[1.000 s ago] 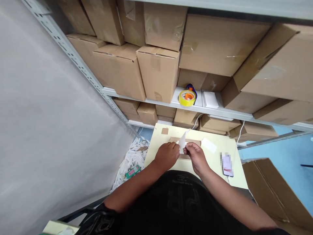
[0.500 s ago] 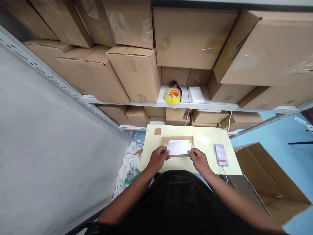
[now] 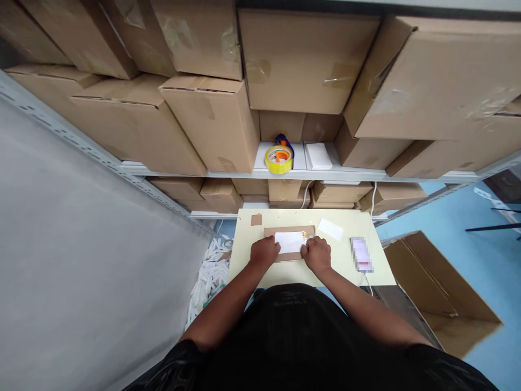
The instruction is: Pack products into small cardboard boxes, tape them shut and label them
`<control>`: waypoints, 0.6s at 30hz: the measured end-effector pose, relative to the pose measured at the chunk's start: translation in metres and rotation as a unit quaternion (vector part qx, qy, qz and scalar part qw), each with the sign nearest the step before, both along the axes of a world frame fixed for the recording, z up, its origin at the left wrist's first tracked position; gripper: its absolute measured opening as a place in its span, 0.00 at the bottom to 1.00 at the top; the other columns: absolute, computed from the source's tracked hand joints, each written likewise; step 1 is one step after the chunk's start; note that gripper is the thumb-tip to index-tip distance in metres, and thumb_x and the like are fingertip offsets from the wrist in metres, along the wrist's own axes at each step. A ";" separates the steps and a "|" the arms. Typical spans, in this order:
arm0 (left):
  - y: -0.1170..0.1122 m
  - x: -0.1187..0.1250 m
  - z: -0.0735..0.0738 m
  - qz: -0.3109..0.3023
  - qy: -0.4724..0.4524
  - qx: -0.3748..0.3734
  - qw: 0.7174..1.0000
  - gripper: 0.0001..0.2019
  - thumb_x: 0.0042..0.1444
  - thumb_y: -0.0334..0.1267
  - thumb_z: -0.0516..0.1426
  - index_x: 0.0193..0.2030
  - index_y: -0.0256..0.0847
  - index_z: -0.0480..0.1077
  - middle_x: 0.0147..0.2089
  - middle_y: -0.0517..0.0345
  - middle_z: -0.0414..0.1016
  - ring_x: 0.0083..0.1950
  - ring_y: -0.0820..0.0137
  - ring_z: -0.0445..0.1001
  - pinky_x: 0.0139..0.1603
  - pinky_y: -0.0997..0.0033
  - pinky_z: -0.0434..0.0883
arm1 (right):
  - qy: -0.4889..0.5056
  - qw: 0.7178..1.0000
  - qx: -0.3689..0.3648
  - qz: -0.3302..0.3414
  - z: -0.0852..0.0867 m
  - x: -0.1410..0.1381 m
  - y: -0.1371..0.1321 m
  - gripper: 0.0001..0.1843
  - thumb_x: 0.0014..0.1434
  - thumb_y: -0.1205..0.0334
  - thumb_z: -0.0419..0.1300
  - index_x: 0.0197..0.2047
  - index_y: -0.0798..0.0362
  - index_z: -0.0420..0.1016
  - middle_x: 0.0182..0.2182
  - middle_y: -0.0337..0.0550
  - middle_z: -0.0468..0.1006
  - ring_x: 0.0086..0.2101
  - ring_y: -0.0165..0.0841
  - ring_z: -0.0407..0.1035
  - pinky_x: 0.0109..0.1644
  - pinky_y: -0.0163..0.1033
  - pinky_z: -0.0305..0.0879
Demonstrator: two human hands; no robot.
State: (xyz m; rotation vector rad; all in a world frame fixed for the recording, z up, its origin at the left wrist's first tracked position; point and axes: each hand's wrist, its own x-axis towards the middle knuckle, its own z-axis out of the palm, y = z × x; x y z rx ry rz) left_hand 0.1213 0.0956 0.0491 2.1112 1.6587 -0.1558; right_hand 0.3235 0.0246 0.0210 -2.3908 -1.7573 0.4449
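Observation:
A white label with a small yellow mark at its upper right corner lies over a flat brown cardboard package. My left hand is curled at the label's left end, knuckles up. At the right end my right hand is also closed, fingers folded over the package's edge, where clear tape or wrap glints. Both thumbs meet the label's side edges; the fingertips are mostly hidden.
The pale yellow table also bears a white slip, a small cardboard square and a phone on a cable. Yellow tape sits on the shelf among cardboard boxes. An open carton stands right, paper scraps left.
My hands have turned from a thumbs-on-top pinch to curled grips with the knuckles up. The label now lies lower against the package. The whole view has shifted slightly.

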 end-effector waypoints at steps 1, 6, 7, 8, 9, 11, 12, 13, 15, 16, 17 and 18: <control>0.001 -0.002 -0.001 0.008 -0.010 0.020 1.000 0.15 0.65 0.45 0.53 0.48 0.37 0.74 0.47 0.41 0.79 0.51 0.53 0.77 0.51 0.58 0.69 | 0.008 1.000 0.002 -0.029 0.000 0.002 0.002 0.14 0.63 0.53 0.57 0.41 0.54 0.76 0.44 0.55 0.74 0.48 0.48 0.66 0.50 0.48 0.59; -0.007 -0.022 -0.015 0.159 -0.141 0.014 0.977 0.26 0.62 0.54 0.57 0.60 0.37 0.65 0.62 0.37 0.70 0.63 0.51 0.70 0.58 0.56 0.69 | 0.197 0.967 0.002 -0.162 -0.010 0.025 0.004 0.25 0.59 0.48 0.59 0.54 0.54 0.71 0.51 0.54 0.74 0.48 0.45 0.70 0.49 0.44 0.64; -0.011 -0.025 -0.019 0.174 -0.183 -0.038 0.967 0.26 0.64 0.55 0.55 0.60 0.37 0.64 0.61 0.38 0.71 0.61 0.53 0.72 0.57 0.57 0.70 | 0.254 0.952 0.000 -0.168 -0.013 0.029 0.002 0.25 0.60 0.46 0.57 0.54 0.53 0.71 0.50 0.51 0.75 0.46 0.43 0.71 0.48 0.43 0.65; -0.016 -0.027 -0.021 0.180 -0.223 -0.089 0.954 0.25 0.65 0.55 0.52 0.60 0.38 0.64 0.59 0.40 0.73 0.58 0.56 0.75 0.55 0.59 0.71 | 0.301 0.938 -0.001 -0.172 -0.016 0.033 0.001 0.25 0.62 0.43 0.55 0.53 0.52 0.72 0.48 0.48 0.77 0.45 0.41 0.72 0.48 0.42 0.66; -0.021 -0.029 -0.023 0.180 -0.256 -0.127 0.941 0.24 0.67 0.56 0.51 0.59 0.39 0.65 0.57 0.43 0.75 0.55 0.58 0.76 0.54 0.60 0.72 | 0.333 0.926 0.001 -0.175 -0.017 0.035 -0.002 0.25 0.62 0.41 0.53 0.52 0.51 0.73 0.46 0.46 0.78 0.44 0.40 0.72 0.47 0.42 0.66; -0.029 -0.031 -0.022 0.177 -0.295 -0.154 0.926 0.23 0.67 0.56 0.50 0.57 0.40 0.66 0.54 0.46 0.77 0.53 0.59 0.77 0.53 0.60 0.72 | 0.357 0.916 0.012 -0.184 -0.015 0.035 -0.006 0.25 0.63 0.39 0.52 0.50 0.50 0.74 0.44 0.43 0.79 0.43 0.40 0.73 0.48 0.42 0.66; -0.031 -0.031 -0.019 0.177 -0.300 -0.147 0.926 0.23 0.67 0.56 0.50 0.57 0.41 0.66 0.54 0.47 0.77 0.53 0.59 0.77 0.54 0.60 0.72 | 0.359 0.914 0.019 -0.189 -0.011 0.034 -0.008 0.26 0.63 0.38 0.52 0.50 0.49 0.75 0.45 0.43 0.80 0.43 0.40 0.73 0.49 0.43 0.66; -0.031 -0.032 -0.014 0.175 -0.301 -0.135 0.928 0.23 0.67 0.56 0.50 0.56 0.40 0.67 0.54 0.46 0.77 0.54 0.58 0.76 0.54 0.59 0.71 | 0.361 0.912 0.028 -0.192 -0.006 0.032 -0.010 0.27 0.62 0.38 0.52 0.50 0.49 0.75 0.45 0.43 0.80 0.44 0.40 0.73 0.49 0.43 0.67; -0.027 -0.035 0.000 0.162 -0.304 -0.103 0.933 0.23 0.67 0.56 0.50 0.57 0.40 0.68 0.56 0.45 0.76 0.57 0.57 0.75 0.56 0.58 0.71 | 0.368 0.907 0.056 -0.195 0.011 0.029 -0.013 0.28 0.62 0.37 0.52 0.53 0.49 0.75 0.48 0.44 0.80 0.44 0.41 0.73 0.50 0.44 0.67; -0.023 -0.036 0.009 0.151 -0.310 -0.088 0.935 0.24 0.67 0.55 0.50 0.59 0.40 0.67 0.57 0.44 0.75 0.58 0.56 0.74 0.57 0.58 0.70 | 0.372 0.904 0.075 -0.198 0.021 0.027 -0.015 0.29 0.62 0.37 0.52 0.54 0.49 0.75 0.49 0.44 0.80 0.45 0.41 0.73 0.51 0.44 0.67; -0.018 -0.037 0.019 0.139 -0.317 -0.077 0.935 0.24 0.67 0.55 0.50 0.61 0.41 0.67 0.59 0.44 0.74 0.59 0.56 0.74 0.58 0.58 0.70 | 0.376 0.899 0.096 -0.202 0.033 0.027 -0.017 0.29 0.63 0.37 0.53 0.54 0.49 0.75 0.49 0.44 0.80 0.45 0.41 0.73 0.51 0.44 0.67; -0.014 -0.037 0.030 0.125 -0.327 -0.069 0.934 0.25 0.67 0.55 0.50 0.63 0.41 0.66 0.60 0.44 0.73 0.59 0.56 0.73 0.58 0.58 0.69 | 0.377 0.895 0.117 -0.207 0.044 0.027 -0.019 0.29 0.63 0.37 0.53 0.54 0.48 0.76 0.50 0.44 0.80 0.45 0.41 0.72 0.52 0.44 0.67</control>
